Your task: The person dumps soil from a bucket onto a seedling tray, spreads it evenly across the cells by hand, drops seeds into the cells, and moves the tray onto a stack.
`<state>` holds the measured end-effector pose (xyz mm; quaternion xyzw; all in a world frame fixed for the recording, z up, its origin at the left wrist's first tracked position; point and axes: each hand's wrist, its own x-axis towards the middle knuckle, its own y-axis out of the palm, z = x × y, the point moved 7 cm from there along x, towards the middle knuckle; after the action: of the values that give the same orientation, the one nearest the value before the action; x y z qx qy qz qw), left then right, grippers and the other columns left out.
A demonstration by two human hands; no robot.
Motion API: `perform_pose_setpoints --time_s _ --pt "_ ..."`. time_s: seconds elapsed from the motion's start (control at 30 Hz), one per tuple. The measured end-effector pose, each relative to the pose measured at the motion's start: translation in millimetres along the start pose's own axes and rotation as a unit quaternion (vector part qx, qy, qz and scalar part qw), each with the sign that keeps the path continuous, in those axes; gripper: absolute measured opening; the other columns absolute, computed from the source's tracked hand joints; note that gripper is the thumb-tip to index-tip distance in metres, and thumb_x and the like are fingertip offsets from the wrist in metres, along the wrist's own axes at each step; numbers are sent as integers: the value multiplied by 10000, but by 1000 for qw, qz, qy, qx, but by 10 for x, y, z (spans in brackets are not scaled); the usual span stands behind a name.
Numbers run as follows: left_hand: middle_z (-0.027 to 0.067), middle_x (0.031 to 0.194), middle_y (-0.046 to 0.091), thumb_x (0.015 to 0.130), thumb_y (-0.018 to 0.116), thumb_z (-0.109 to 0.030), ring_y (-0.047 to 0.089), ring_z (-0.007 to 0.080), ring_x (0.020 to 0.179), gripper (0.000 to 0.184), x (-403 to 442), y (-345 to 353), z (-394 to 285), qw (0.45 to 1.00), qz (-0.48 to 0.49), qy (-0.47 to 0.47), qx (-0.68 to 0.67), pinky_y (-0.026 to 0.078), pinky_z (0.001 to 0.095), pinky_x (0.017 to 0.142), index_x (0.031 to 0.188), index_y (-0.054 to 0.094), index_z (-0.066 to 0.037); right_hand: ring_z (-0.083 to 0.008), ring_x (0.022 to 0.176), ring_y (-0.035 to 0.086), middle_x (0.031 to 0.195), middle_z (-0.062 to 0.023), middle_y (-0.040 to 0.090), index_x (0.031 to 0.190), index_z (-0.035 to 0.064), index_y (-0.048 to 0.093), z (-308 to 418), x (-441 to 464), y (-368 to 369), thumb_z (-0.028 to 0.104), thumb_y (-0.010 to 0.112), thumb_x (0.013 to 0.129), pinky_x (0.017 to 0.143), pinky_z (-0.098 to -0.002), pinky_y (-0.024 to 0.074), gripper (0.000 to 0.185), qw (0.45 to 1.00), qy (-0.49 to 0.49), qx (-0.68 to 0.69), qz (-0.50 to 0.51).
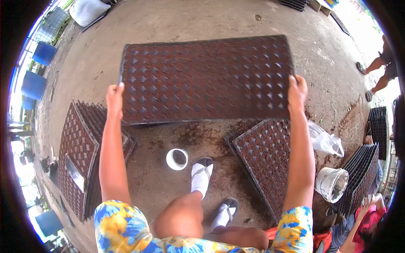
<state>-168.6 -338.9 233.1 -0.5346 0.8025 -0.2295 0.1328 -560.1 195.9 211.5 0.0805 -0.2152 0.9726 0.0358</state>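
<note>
A black seedling tray (202, 82), its cells filled with dark brown soil, is held up in front of me. My left hand (114, 100) grips its left edge, thumb on top. At the opposite edge, my right hand (298, 92) is closed round the rim the same way. Below on the left stands a stack of soil-filled trays (78, 147); a flat pale piece (75, 173) lies on it. Another filled tray (263, 156) rests at the lower right, partly behind my right arm. Between them a white tub (177, 159) holds dark soil.
At right are a clear plastic bag (325, 139), a white bucket (331, 184) and stacked black trays (358, 177). A person in red (367, 223) sits at lower right; another person's legs (377, 69) show farther up. Blue drums (33, 84) line the left.
</note>
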Motion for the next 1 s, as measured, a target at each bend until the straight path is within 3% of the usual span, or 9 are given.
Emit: perform_pose_setpoints --time_s 0.3,0.43,0.5,0.57,0.63,0.73,0.8,0.83,1.0 --pt "28 721 506 891 602 -277 453 131 671 265 584 -123 673 985 -30 -38 167 391 325 609 814 542 -30 -293 1057 596 1096 -145 641 1097 65 624 26 -3 1074 277 593 860 894 -386 448 319 973 87 -210 45" --pt "148 1062 620 910 522 -391 601 257 949 437 815 47 1467 963 139 -211 93 447 408 855 1090 593 0 -352 1149 525 1173 -222 585 1244 49 549 -525 -87 949 409 598 859 975 -404 402 529 982 72 -56 164" --pt "148 1045 624 932 489 -377 581 237 910 496 542 187 1305 968 107 -224 45 448 397 840 1115 580 75 -369 1236 435 1295 -245 487 1294 16 480 -455 -475 383 426 580 871 1011 -417 357 598 979 -41 -170 101" --pt "194 1276 518 944 461 -395 527 274 1104 579 931 146 1947 964 92 -248 19 395 385 964 1274 465 80 -381 1299 346 1411 -228 359 1344 29 413 -490 -1202 -142 410 571 885 1053 -450 294 617 948 -156 -270 64" --pt "203 1326 465 945 469 -402 481 299 1165 586 748 249 1408 981 118 -152 40 365 396 1000 1285 438 73 -409 1326 290 1462 -232 271 1392 38 330 -695 -2092 -346 376 627 834 1058 -543 239 717 888 -172 -394 160" --pt "211 1301 459 951 490 -357 447 316 1188 527 104 306 451 972 -69 157 161 340 402 1013 1256 448 71 -329 1417 124 1526 -156 161 1445 75 228 -469 -2958 -32 586 535 804 1124 -506 127 875 745 -64 -391 536" --pt "215 1284 468 955 496 -297 442 330 1188 469 -729 504 -150 931 -46 291 214 335 423 1016 1245 449 68 -246 1421 134 1539 -97 152 1467 70 182 -827 -3278 336 747 225 818 1141 -466 102 940 817 -253 -321 407" --pt "217 1295 461 957 493 -265 434 338 1199 440 -1082 597 -281 912 -6 332 241 330 436 1019 1247 448 64 -250 1421 136 1535 -108 165 1460 53 202 -774 -3145 482 726 239 832 1144 -456 93 922 823 -285 -309 382" --pt "209 1370 398 947 481 -227 387 353 1257 427 -2501 838 -82 871 202 383 232 284 457 1047 1269 427 48 -277 1429 69 1533 -151 138 1462 30 165 -1112 -1846 419 707 241 858 1145 -465 29 910 894 -127 -359 235"
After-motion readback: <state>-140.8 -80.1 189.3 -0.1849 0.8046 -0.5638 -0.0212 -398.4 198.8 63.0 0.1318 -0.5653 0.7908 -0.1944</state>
